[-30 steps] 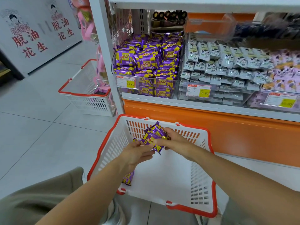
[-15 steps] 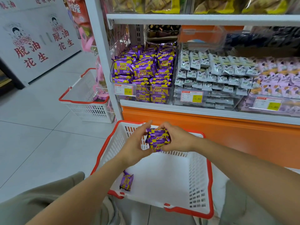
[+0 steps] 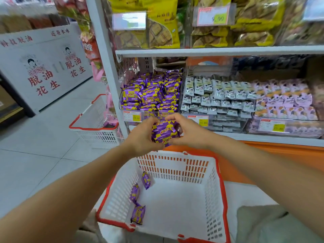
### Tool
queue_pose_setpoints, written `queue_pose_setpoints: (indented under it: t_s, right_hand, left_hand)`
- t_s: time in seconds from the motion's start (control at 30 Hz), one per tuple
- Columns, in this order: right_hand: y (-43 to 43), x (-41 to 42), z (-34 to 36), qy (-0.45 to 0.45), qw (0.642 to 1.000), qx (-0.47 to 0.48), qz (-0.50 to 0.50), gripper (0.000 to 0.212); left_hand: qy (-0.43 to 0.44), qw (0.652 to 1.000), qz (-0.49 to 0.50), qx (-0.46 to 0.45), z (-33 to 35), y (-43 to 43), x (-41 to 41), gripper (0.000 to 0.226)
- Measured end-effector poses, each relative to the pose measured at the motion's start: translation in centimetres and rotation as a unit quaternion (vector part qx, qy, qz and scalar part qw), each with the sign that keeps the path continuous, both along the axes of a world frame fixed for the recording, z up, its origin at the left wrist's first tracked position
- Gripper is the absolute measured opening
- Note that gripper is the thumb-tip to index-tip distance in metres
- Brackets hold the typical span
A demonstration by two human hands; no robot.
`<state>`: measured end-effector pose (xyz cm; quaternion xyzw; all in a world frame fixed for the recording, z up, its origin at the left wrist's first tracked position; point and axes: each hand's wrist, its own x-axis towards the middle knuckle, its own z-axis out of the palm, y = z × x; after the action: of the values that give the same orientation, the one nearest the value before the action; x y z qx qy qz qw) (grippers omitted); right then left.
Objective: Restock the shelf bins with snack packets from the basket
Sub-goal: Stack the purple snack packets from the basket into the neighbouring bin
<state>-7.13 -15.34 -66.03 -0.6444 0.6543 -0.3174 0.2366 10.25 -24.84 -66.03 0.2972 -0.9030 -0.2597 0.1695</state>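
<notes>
A person's left hand (image 3: 142, 135) and right hand (image 3: 187, 132) clasp a bundle of purple snack packets (image 3: 164, 131) between curled fingers. They hold it above a red-rimmed white basket (image 3: 175, 169), just in front of the shelf bin (image 3: 152, 112) heaped with the same packets. How many packets the bundle holds is hard to count. Three loose packets (image 3: 134, 192) lie along the basket's left side.

Your white shelf unit (image 3: 219, 50) and the tiled floor (image 3: 35, 155) to your left.
On the lower board (image 3: 263, 138) you have clear bins (image 3: 226, 126) side by side: purple-and-yellow packets (image 3: 150, 95) at left, then grey-white packets (image 3: 215, 95), then lilac packets (image 3: 284, 100). The board above carries yellow bags (image 3: 163, 23). On the floor, a red-rimmed white basket (image 3: 94, 127) stands just beside the shelf post.
</notes>
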Motion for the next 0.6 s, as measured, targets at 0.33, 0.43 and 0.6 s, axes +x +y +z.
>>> queue_pose_setpoints:
  t_s: [0.33, 0.43, 0.6]
  right_hand:
    - [-3.0, -4.9, 3.9, 0.189, 0.959, -0.161, -0.133, 0.057]
    - [-4.9, -6.6, 4.4, 0.275, 0.942, -0.111, -0.157, 0.067]
    - [-8.0, -8.5, 3.8, 0.382, 0.913, 0.005, -0.141, 0.098]
  left_hand:
    - [0.015, 0.997, 0.062, -0.053, 5.3, -5.3, -4.2, 0.069]
    - [0.006, 0.996, 0.056, -0.066, 5.9, -7.3, -5.8, 0.07]
    - [-0.04, 0.986, 0.03, -0.157, 6.9, -10.4, -9.1, 0.079]
